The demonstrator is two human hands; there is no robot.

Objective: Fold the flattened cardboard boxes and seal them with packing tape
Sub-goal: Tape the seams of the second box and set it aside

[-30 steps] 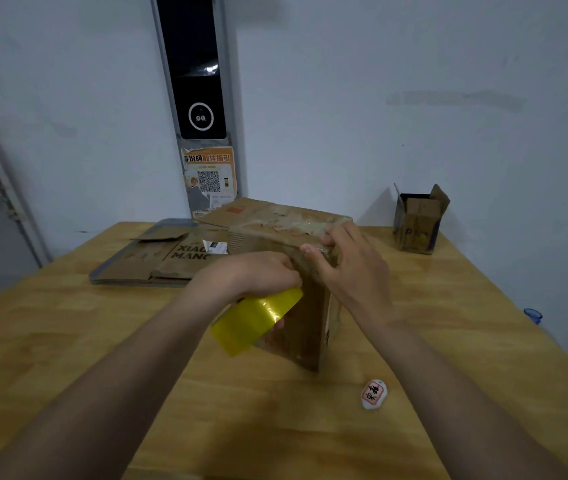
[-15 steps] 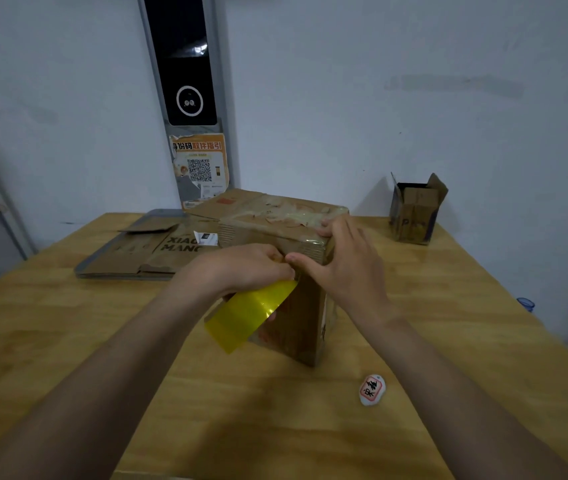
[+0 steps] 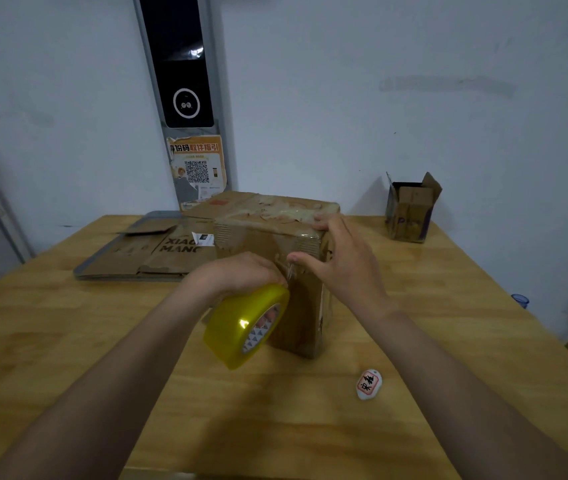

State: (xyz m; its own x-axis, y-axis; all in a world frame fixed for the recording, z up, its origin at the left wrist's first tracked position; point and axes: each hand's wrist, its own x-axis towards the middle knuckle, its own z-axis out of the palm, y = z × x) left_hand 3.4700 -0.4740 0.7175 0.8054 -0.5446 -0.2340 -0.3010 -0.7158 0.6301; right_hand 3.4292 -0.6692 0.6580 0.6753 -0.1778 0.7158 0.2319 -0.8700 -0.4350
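Note:
A folded brown cardboard box (image 3: 275,220) stands upright in the middle of the wooden table, its top covered in shiny tape. My left hand (image 3: 241,271) grips a yellow roll of packing tape (image 3: 241,327) against the box's near face, with a strip of tape running up from the roll. My right hand (image 3: 338,261) rests on the box's near top corner, fingers over the top edge and thumb pressing the tape onto the near face.
Flattened cardboard boxes (image 3: 144,254) lie on a grey tray at the back left. A small open cardboard box (image 3: 410,209) stands at the back right. A small white tag with red print (image 3: 368,384) lies near the front right. The wall is close behind the table.
The tape roll has dropped lower along the box's near face and turned so its core shows. My right thumb has shifted down onto the tape on that face.

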